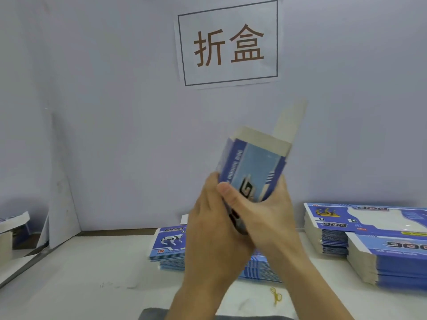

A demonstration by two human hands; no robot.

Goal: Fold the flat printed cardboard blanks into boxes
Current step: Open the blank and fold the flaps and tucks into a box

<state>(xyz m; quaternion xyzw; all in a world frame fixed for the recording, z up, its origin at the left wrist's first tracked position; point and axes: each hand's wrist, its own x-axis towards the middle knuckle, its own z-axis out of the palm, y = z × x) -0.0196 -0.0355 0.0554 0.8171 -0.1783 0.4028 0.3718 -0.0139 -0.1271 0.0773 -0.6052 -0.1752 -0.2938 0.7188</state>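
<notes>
Box blank (pixel 251 167): half-formed, held in the air above the counter's (pixel 80 269) far middle, near end buried in both hands.
Long axis: slants up and rightward away from the hands, grey flap (pixel 290 121) open at the top.
Left hand (pixel 208 229): wraps the blank's lower left edge from behind, fingers hidden.
Right hand (pixel 265 218): crosses over, thumb clamped on the printed face; judged nearer the bottom end to be closed.
Flat stacks: one behind the hands (pixel 168 248), a taller one (pixel 369 239) at the right edge.
</notes>
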